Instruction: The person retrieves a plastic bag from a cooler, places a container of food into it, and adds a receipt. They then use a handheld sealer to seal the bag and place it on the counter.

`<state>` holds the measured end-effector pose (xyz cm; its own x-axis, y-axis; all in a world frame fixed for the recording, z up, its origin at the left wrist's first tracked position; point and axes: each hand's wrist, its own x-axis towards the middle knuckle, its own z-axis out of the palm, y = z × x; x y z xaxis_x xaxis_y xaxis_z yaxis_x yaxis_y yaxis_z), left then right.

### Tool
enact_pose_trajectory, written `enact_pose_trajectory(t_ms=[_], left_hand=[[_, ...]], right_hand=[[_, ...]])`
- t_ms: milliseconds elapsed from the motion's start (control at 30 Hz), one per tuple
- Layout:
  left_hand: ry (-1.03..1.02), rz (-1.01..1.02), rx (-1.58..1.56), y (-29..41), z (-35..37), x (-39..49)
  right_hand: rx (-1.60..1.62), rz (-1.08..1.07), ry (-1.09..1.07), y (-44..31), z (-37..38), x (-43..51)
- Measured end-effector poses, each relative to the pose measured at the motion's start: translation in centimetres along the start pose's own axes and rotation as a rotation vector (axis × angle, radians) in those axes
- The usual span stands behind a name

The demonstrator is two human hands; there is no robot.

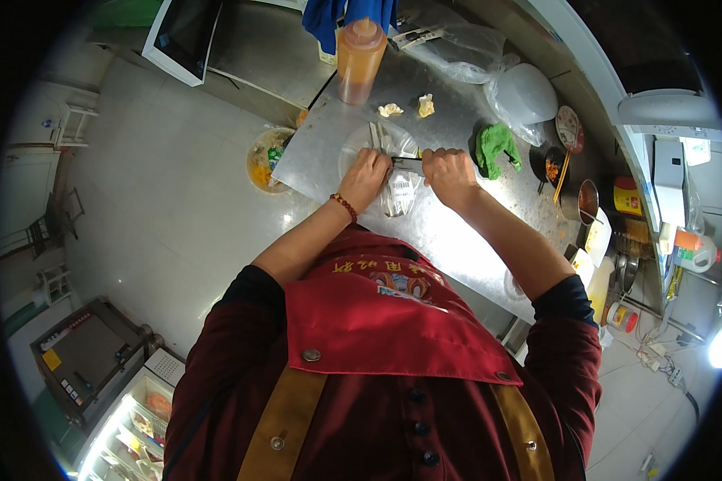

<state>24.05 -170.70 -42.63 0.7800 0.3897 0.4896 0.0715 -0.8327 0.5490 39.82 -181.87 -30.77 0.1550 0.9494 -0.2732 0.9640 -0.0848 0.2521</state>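
A long clear plastic package with a printed label point(402, 189) lies on a steel worktop point(439, 222), with pale long pieces inside that I cannot identify. My left hand point(365, 178) presses on the package at its left side, a beaded bracelet at the wrist. In my right hand point(449, 174) is the handle end of a knife point(408, 164); its metal blade lies across the package and reaches the fingers of my left hand. Beneath the package is a round, clear plate or lid point(352, 144). Beyond it lie two small crumpled scraps point(390, 110), point(426, 106).
A squeeze bottle of orange liquid point(361, 63) stands at the far edge. To the right are a green cloth point(496, 150), a white bowl in plastic point(525, 93), chopsticks point(561, 176) and a metal pot point(580, 202). A waste bin point(259, 162) stands beyond the worktop's left edge.
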Motion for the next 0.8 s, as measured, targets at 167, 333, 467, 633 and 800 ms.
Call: enact_pose_trajectory(t_ms=[167,333,467,633,800], left_hand=[[-0.022,-0.024,-0.023,-0.1,0.0,0.1],[-0.087,-0.003,0.039,-0.2,-0.1,0.3],[-0.120,-0.019,0.013,0.0,-0.1,0.5],[-0.181,-0.001,0.012,0.4,-1.7,1.3],[-0.076,0.053,0.056,3.9,-4.4,3.7]], right_hand=[[0.107,0.050,-0.079,0.3,0.1,0.2],[0.198,0.167,0.214,2.1,0.7,-3.0],[0.823,0.492,0.015,3.0,2.2,-6.9],[2.232,0.304,-0.010,0.6,3.2,-10.4],[2.605,0.152,0.146,-1.5,3.7,-11.1]])
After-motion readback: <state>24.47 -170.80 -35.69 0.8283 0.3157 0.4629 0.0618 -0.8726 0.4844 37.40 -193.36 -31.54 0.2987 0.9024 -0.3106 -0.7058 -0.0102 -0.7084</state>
